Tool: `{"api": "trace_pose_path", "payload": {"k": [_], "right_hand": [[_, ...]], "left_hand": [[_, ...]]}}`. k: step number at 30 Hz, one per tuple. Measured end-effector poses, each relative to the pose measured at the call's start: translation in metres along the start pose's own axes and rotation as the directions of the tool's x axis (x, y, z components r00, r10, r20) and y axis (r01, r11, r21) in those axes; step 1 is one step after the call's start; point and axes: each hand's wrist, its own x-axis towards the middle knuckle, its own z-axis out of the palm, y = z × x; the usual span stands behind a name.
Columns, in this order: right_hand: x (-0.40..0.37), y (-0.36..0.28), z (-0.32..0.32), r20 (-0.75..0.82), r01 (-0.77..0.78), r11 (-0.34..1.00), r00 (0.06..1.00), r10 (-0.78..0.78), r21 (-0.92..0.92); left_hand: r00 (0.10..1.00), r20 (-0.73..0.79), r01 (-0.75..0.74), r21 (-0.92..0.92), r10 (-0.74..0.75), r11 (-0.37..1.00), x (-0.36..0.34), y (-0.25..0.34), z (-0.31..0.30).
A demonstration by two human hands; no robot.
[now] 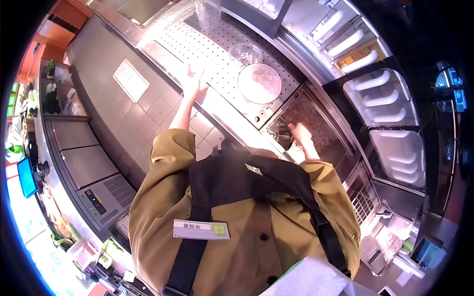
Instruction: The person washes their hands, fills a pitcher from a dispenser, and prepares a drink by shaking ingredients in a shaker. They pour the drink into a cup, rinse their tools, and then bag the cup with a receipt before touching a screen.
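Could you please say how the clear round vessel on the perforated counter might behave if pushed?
The clear vessel looks stiff, its rim a neat circle. Its shiny wall may be slippery. It could bump the pale round container close by.

In my view: pale rectangular panel (131, 80) sat on the floor (103, 74) at 10 o'clock, blue screen (27, 177) stood at 9, grey unit's control panel (95, 201) at 8. White handles (382, 97) showed around 2–3.
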Motion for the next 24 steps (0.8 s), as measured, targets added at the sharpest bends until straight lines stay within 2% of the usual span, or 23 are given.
{"api": "trace_pose_path", "payload": {"k": [1, 2, 3, 4, 5, 7, 10, 13, 14, 17, 20, 23, 24], "right_hand": [[0.001, 0.02, 0.001, -0.49, 0.124, 0.992, 0.866, -0.101, 0.014], [0.004, 0.038, -0.007, -0.575, -0.01, 1.0, 0.818, 0.02, 0.021], [0.008, 0.054, -0.001, -0.736, -0.178, 0.983, 0.672, 0.083, -0.052], [0.016, 0.071, 0.001, -0.733, -0.259, 0.964, 0.646, 0.214, 0.053], [0.022, 0.09, 0.008, -0.691, -0.257, 0.958, 0.67, 0.271, 0.126], [0.015, 0.102, -0.002, -0.578, -0.222, 0.959, 0.765, 0.283, 0.176], [0.031, 0.122, 0.001, -0.555, -0.179, 0.959, 0.786, 0.274, 0.22], [0.031, 0.13, -0.001, -0.482, -0.119, 0.9, 0.811, 0.332, 0.42], [0.03, 0.131, -0.002, -0.463, -0.116, 0.922, 0.837, 0.291, 0.369], [0.023, 0.14, -0.009, -0.403, -0.123, 0.958, 0.888, 0.223, 0.259], [-0.008, 0.123, 0.004, -0.352, -0.147, 0.964, 0.91, 0.219, 0.22], [-0.054, 0.105, 0.017, -0.302, -0.122, 0.98, 0.939, 0.165, 0.158], [-0.071, 0.095, 0.011, -0.27, -0.141, 0.979, 0.946, 0.177, 0.148]], "left_hand": [[0.997, -0.069, -0.041, -0.046, 0.038, 0.998, -0.002, 0.014, -0.005], [0.988, -0.137, -0.088, -0.087, 0.076, 0.992, -0.006, 0.034, -0.011], [0.971, -0.186, -0.196, -0.236, 0.153, 0.952, -0.021, 0.076, -0.019], [0.945, -0.243, -0.297, -0.372, 0.217, 0.879, -0.036, 0.114, -0.027], [0.942, -0.167, -0.334, -0.34, 0.293, 0.879, -0.047, 0.139, -0.035], [0.963, 0.156, -0.14, -0.4, 0.218, 0.906, -0.079, 0.199, -0.041], [0.839, 0.416, -0.286, -0.209, 0.35, 0.935, -0.102, 0.233, -0.022], [0.849, 0.337, -0.327, -0.271, 0.407, 0.906, -0.108, 0.223, 0.008], [0.849, 0.347, -0.335, -0.226, 0.397, 0.915, -0.109, 0.226, 0.01], [0.782, 0.398, -0.512, -0.027, 0.479, 0.859, -0.112, 0.232, 0.018], [0.789, 0.377, -0.518, -0.019, 0.486, 0.855, -0.114, 0.226, 0.024], [0.797, 0.394, -0.423, -0.179, 0.459, 0.888, -0.115, 0.215, 0.017], [0.758, 0.391, -0.466, -0.234, 0.522, 0.853, -0.116, 0.21, 0.016]]}}
